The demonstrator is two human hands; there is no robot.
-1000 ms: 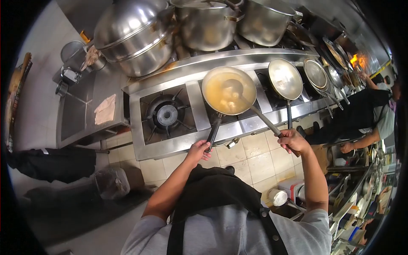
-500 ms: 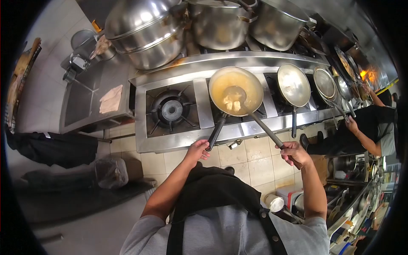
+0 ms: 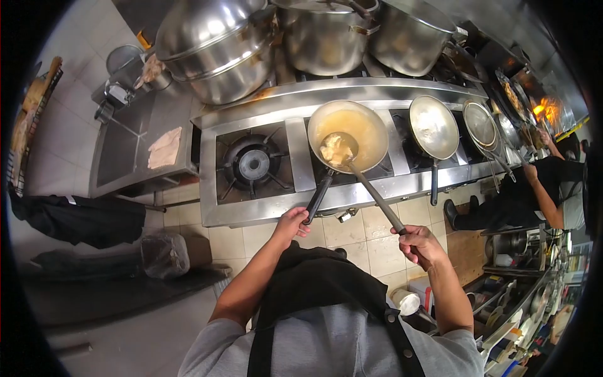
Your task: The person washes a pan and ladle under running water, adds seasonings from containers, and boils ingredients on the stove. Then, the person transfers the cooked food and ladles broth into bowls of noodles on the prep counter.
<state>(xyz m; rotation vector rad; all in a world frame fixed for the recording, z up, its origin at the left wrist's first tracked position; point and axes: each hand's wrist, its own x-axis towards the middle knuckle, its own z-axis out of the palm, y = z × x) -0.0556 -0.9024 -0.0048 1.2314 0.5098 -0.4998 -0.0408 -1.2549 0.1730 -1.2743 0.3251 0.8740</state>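
A frying pan [image 3: 370, 122] with pale yellow-brown liquid sits over a burner in the middle of the stove. My left hand [image 3: 291, 226] is closed around the end of its black handle. In my right hand [image 3: 421, 245] is the long grey handle of a ladle [image 3: 380, 200], gripped near its end. The ladle's round bowl rests inside the pan, low and left of its middle. Pale, soft-looking chunks of food [image 3: 336, 149] lie in that bowl; I cannot make out their kind.
An unused burner [image 3: 254, 162] lies left of the pan; a second pan [image 3: 433, 125] and a strainer [image 3: 479, 124] stand to its right. Large steel pots [image 3: 323, 41] line the back. A pinkish cloth [image 3: 164, 148] lies on the left counter. At far right another person [image 3: 546, 182] works near flames.
My right hand has moved left and slightly down, swinging the ladle's bowl left within the pan. My left hand stays on the pan handle. The person at right has shifted their arm.
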